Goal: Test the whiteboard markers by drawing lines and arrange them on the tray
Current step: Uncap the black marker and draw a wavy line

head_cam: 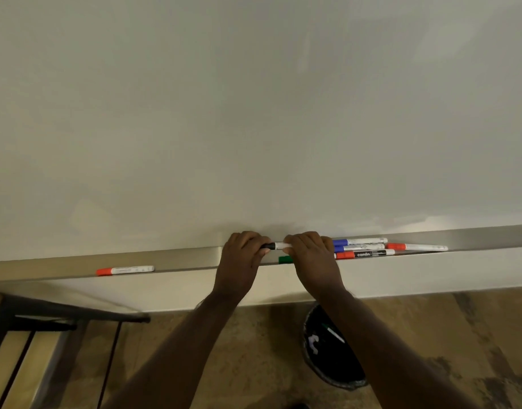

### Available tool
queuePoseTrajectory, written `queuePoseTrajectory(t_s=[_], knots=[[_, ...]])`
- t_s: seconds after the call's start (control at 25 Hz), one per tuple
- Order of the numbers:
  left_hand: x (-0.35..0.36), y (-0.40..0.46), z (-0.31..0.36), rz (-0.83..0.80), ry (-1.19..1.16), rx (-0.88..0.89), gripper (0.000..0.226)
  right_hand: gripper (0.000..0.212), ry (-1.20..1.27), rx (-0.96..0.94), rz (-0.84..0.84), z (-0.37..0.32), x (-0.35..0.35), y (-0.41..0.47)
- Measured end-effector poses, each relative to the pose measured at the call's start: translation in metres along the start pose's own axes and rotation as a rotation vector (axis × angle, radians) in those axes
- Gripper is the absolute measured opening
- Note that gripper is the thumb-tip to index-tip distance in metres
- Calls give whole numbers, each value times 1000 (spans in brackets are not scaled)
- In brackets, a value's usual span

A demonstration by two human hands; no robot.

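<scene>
A blank whiteboard fills the upper view, with a grey tray along its bottom edge. Both hands hold one black-capped marker level above the tray. My left hand grips the black cap end and my right hand grips the white barrel. A green cap shows on the tray under my right hand. To the right lie two blue-capped markers, a red-capped black marker and a red-capped white marker. One red-capped marker lies alone at the left.
A black bin with a marker and paper inside stands on the floor below my right arm. A dark-framed wooden chair or rack sits at the lower left. The floor is brown and mottled.
</scene>
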State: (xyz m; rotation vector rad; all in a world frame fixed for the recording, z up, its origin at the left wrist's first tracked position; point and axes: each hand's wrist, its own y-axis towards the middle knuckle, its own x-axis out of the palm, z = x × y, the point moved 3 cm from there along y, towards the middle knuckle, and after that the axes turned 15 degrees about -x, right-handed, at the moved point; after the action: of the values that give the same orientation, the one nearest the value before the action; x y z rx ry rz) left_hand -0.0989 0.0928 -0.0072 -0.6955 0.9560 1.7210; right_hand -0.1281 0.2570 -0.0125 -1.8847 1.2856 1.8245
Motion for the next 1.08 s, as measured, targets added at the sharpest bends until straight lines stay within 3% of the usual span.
queuePoseTrajectory(t_s=[0.16, 0.24, 0.36, 0.48, 0.8, 1.08], knots=[[-52, -5, -10, 15, -475, -248, 17, 13, 173, 23, 95, -36, -13, 19], [-75, -6, -15, -17, -706, -425, 21, 16, 299, 56, 99, -58, -18, 30], [-109, -6, -19, -79, -966, -512, 15, 14, 575, 103, 137, -96, -29, 47], [-140, -6, -24, -122, -1067, -477, 18, 9, 748, 110, 165, -133, -39, 60], [-218, -5, -27, -248, -1379, -386, 30, 36, 1032, 151, 189, -218, -65, 99], [-267, -9, -41, 1, -1334, -407, 23, 44, 794, -42, 280, -260, -81, 128]])
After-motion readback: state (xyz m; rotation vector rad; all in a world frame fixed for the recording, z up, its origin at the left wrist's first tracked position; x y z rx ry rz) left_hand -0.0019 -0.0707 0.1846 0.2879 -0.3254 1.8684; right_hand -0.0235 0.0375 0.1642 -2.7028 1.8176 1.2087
